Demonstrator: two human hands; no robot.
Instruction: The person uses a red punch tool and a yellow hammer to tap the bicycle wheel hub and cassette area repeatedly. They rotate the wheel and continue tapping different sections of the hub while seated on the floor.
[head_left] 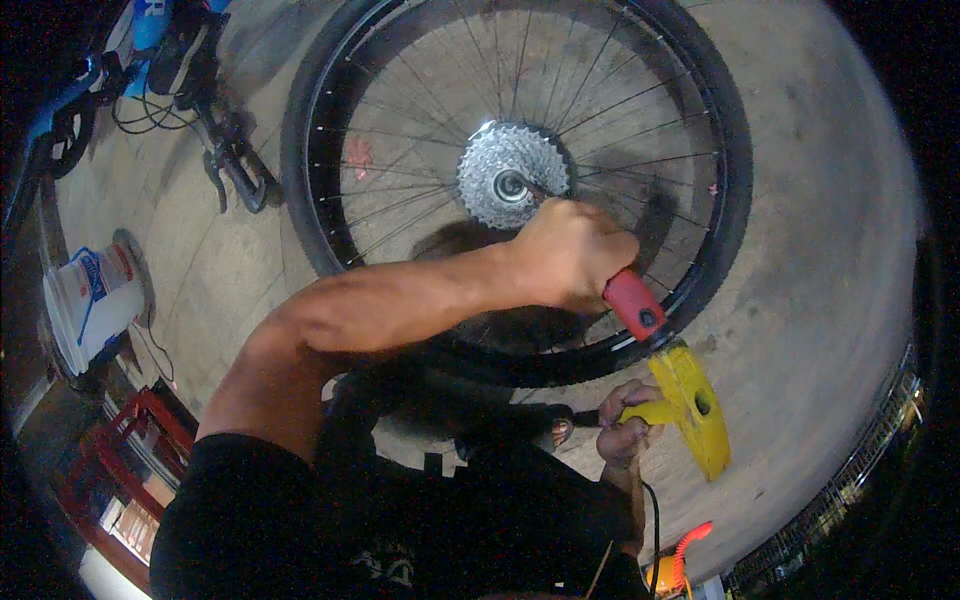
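Note:
A bicycle wheel [738, 170] with a black knobbly tyre fills the upper middle, with its silver cassette [500, 150] facing me. My left hand [575, 250] is closed round a wrench with a red handle [634, 302]. The wrench's dark shaft reaches to the centre of the cassette; my hand hides part of it. Just below the wheel, my right hand [628, 428] grips the short handle of a yellow mallet [700, 410]. One end of the mallet's head is close to the butt of the red handle; whether they touch, I cannot tell.
A white bucket [105, 300] stands at the left. Blue and black bicycle parts [235, 170] with a lever and cables lie at the upper left. Red framework [130, 450] is at the lower left, and an orange object [665, 575] at the bottom right. A sandalled foot [562, 431] shows below the wheel.

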